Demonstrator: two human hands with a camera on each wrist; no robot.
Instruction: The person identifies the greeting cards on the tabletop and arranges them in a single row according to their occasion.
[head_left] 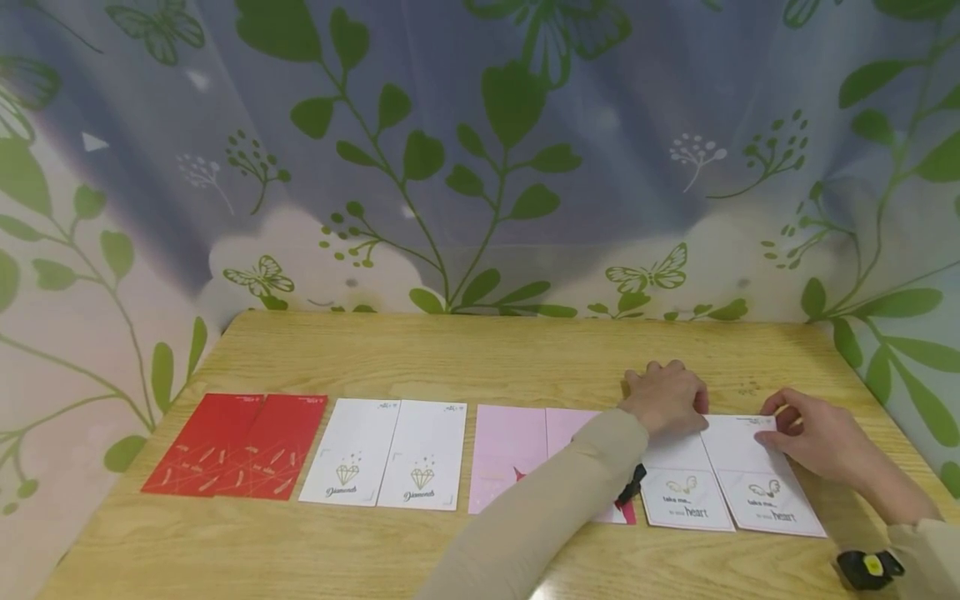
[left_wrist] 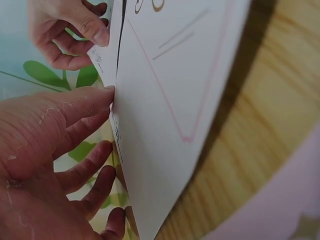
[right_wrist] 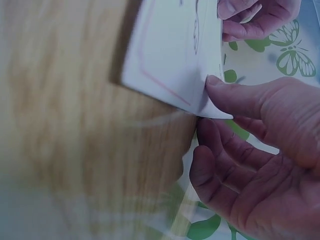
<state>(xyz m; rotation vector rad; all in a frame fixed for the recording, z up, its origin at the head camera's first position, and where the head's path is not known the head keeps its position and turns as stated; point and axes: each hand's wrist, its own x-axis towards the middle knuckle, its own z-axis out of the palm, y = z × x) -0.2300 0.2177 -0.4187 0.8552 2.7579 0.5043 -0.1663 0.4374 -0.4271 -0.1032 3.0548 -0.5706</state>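
Observation:
Two white cards printed "take me to your heart" lie side by side at the right of the table in the head view: a left card (head_left: 686,496) and a right card (head_left: 772,487). At the left card's upper edge my left hand (head_left: 666,398) has its thumb on the paper, with the other fingers behind the edge in the left wrist view. My right hand (right_wrist: 270,120) pinches the upper outer corner of the right card (right_wrist: 170,55), thumb on top and a finger beneath. That corner bends up slightly.
Further left on the wooden table (head_left: 450,350) lie two red cards (head_left: 240,450), two white cards with diamonds (head_left: 382,454) and two pink cards (head_left: 510,450), partly covered by my left forearm. A leaf-patterned curtain (head_left: 465,167) hangs behind the table.

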